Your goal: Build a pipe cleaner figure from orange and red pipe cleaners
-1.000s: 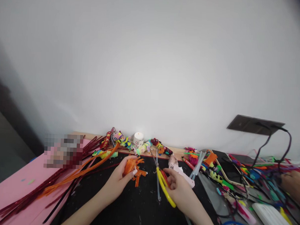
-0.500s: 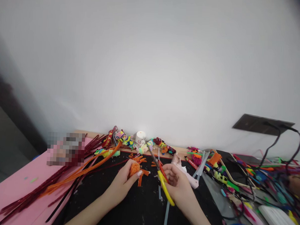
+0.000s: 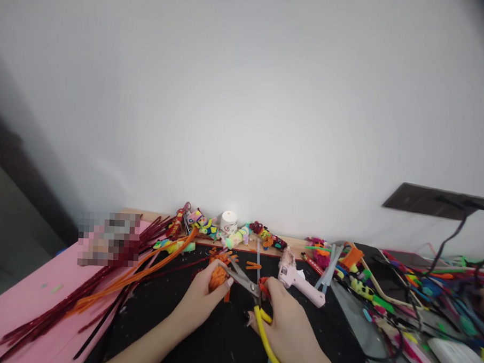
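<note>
Pinched in my left hand (image 3: 205, 289) is a bundle of orange pipe cleaners (image 3: 218, 278), with short ends sticking out below and behind it. My right hand (image 3: 288, 317) grips scissors (image 3: 249, 282) with yellow and red handles. Their blades are spread and reach left to the orange bundle; whether they touch it I cannot tell. Short orange pieces (image 3: 253, 265) lie on the black mat (image 3: 214, 341) beyond the blades. A pale pink glue gun (image 3: 301, 283) rests just beyond my right hand.
Long dark red and orange pipe cleaners (image 3: 113, 285) lie across the pink surface at left. Small colourful figures and a white paper cup (image 3: 229, 222) line the wall. Clear glue sticks (image 3: 329, 266), a phone (image 3: 382, 276), cables and coloured scraps crowd the right.
My right hand has brought the scissors down and left towards the orange bundle, and the blades have opened. My left hand still holds the bundle in nearly the same place.
</note>
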`<state>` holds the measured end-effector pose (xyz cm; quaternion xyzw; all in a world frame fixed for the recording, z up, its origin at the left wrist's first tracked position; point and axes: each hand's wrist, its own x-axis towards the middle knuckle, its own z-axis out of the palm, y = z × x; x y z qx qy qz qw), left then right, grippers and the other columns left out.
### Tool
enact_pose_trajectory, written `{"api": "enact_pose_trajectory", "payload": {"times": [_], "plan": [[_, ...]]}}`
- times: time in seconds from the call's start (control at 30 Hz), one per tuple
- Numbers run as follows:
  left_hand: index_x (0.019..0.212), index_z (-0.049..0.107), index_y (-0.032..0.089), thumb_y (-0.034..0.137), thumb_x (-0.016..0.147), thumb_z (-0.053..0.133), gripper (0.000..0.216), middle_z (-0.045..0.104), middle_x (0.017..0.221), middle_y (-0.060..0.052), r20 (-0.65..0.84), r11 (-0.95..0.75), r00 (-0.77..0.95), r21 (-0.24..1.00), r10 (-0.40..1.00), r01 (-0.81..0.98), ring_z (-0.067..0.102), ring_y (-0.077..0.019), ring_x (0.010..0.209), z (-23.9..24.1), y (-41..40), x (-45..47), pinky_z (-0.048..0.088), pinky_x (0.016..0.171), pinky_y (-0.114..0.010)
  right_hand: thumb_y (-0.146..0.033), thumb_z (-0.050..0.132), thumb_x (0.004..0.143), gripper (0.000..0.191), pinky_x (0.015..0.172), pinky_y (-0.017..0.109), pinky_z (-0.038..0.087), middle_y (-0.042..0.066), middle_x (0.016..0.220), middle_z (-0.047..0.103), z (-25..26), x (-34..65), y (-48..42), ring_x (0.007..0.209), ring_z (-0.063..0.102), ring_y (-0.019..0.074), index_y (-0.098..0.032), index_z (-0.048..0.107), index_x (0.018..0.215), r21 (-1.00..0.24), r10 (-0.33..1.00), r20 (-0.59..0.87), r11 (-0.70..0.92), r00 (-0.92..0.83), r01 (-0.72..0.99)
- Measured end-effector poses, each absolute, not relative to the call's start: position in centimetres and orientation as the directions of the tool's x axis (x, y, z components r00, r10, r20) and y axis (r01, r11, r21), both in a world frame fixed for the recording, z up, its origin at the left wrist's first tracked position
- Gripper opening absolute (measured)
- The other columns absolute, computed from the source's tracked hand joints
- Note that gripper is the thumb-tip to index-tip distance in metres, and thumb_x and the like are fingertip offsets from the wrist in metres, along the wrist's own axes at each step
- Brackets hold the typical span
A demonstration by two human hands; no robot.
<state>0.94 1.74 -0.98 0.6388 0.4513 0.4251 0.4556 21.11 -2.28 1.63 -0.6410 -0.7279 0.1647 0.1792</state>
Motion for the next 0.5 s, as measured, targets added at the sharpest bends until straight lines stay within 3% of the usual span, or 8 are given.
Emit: {"api": "enact_pose_trajectory", "payload": {"times": [0.07,0.17,0.23,0.33,0.5], "plan": [[0.085,0.06,0.018,0.03,0.086,0.056,0.013,0.063,0.074,-0.001,0.132,-0.178,0.275,0.973,0.952,0.148,0.06,-0.0193,0.076,-0.72,1.72,0.95,0.047,0.073,-0.028,-0.025,0.065,0.074,0.025,0.07,0.029,0.045,0.006,0.095,0.067,1.67,21.05,-2.29,0.084,0.065,0.0244,-0.021,0.055,0.096,-0.44,0.991,0.043,0.135,-0.13,0.888],[0.081,0.061,0.018,0.022,0.084,0.055,0.008,0.059,0.063,0.002,0.076,-0.132,0.325,0.979,0.943,0.155,0.058,-0.0173,0.064,-0.75,1.82,0.85,0.048,0.067,-0.028,-0.028,0.067,0.074,0.027,0.073,0.03,0.046,0.007,0.1,0.069,1.88,20.86,-2.22,0.09,0.066,0.0258,-0.022,0.058,0.099,-0.434,0.99,0.001,0.125,-0.138,0.892],[0.082,0.062,0.017,0.017,0.08,0.055,0.008,0.062,0.067,0.001,0.058,-0.118,0.342,0.981,0.938,0.157,0.06,-0.0174,0.065,-0.91,1.91,0.72,0.048,0.067,-0.028,-0.029,0.068,0.073,0.028,0.075,0.03,0.047,0.007,0.103,0.069,2.02,20.74,-2.2,0.093,0.066,0.0263,-0.022,0.06,0.099,-0.442,0.989,-0.027,0.117,-0.144,0.889],[0.084,0.065,0.016,0.012,0.077,0.056,0.012,0.069,0.084,-0.005,0.099,-0.158,0.354,0.977,0.93,0.142,0.064,-0.0208,0.081,-1.01,1.98,0.57,0.049,0.077,-0.031,-0.03,0.069,0.072,0.029,0.077,0.03,0.047,0.007,0.104,0.07,2.07,20.64,-2.21,0.095,0.067,0.0264,-0.022,0.062,0.099,-0.458,0.987,-0.043,0.119,-0.155,0.881],[0.084,0.066,0.016,0.011,0.076,0.054,0.015,0.068,0.08,-0.003,0.081,-0.135,0.358,0.982,0.93,0.129,0.063,-0.0191,0.077,-0.64,1.85,0.62,0.05,0.077,-0.03,-0.03,0.07,0.072,0.03,0.077,0.03,0.047,0.006,0.103,0.07,1.76,20.46,-2.34,0.092,0.067,0.0261,-0.023,0.062,0.1,-0.467,0.989,-0.02,0.118,-0.144,0.876]]}}
